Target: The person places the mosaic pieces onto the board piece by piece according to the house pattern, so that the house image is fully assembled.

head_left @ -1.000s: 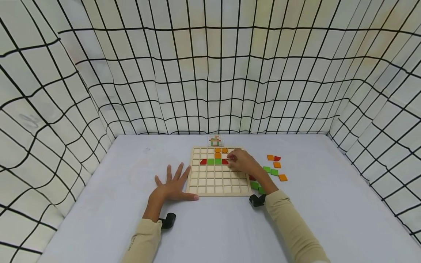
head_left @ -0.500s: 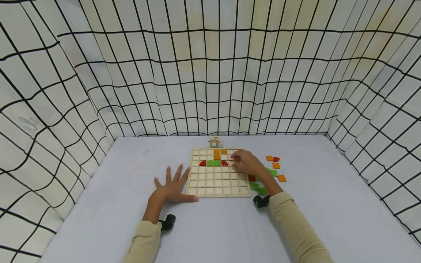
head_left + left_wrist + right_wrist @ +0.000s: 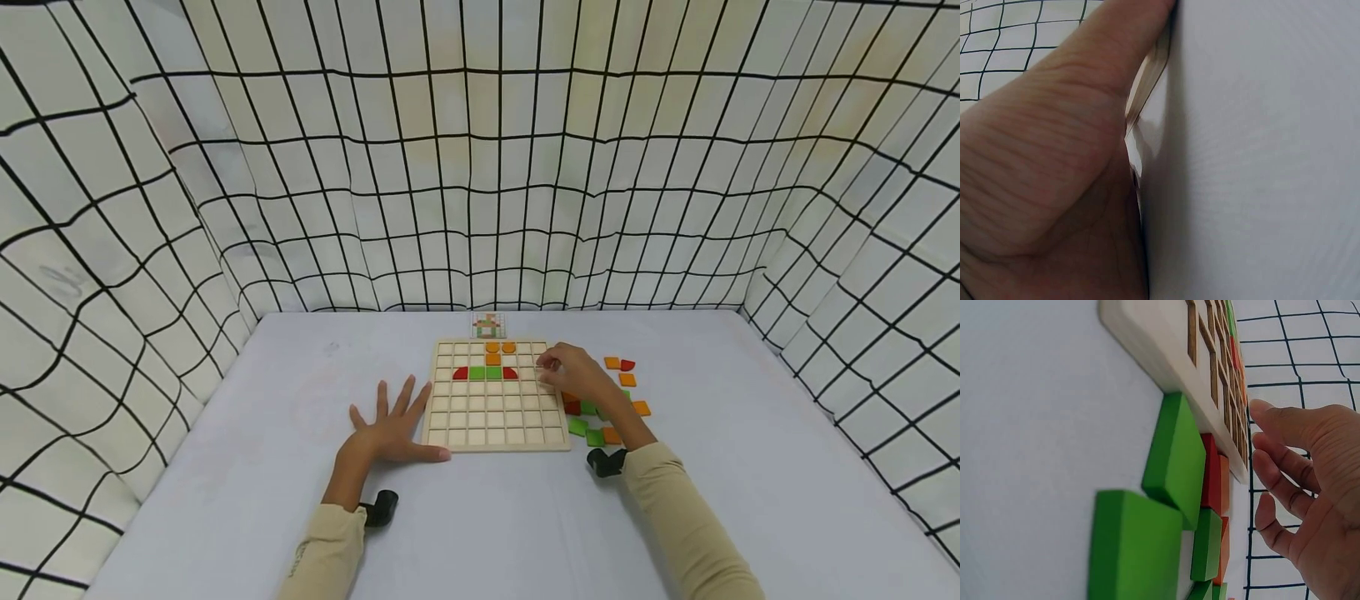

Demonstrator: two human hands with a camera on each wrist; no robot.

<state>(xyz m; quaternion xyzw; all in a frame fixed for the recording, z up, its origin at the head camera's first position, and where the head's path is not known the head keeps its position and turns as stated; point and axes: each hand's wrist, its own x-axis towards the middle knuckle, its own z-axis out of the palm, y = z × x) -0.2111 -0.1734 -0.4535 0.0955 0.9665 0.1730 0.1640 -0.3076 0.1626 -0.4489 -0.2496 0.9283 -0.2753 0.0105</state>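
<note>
A wooden grid board [image 3: 495, 417] lies on the white table. In its upper rows sit two orange round pieces [image 3: 492, 347], an orange square [image 3: 492, 359], two green squares [image 3: 477, 373] and red curved pieces [image 3: 461, 373] at both ends of the green pair. My left hand [image 3: 392, 433] rests flat with fingers spread along the board's left edge, thumb at its lower left corner. Over the right side of the board, my right hand [image 3: 577, 373] has loosely bent fingers. The right wrist view shows this hand [image 3: 1329, 500] with nothing between thumb and fingers.
Loose tiles lie right of the board: several green squares [image 3: 595, 437], orange squares [image 3: 627, 380] and a red curved piece [image 3: 627, 365]. Some touch the board's right edge. A small pattern card [image 3: 488, 325] stands behind the board. White walls with black netting [image 3: 480, 208] surround the table.
My right hand has drawn back to the right, away from the right-hand red piece, which stays on the board. My left hand keeps its place.
</note>
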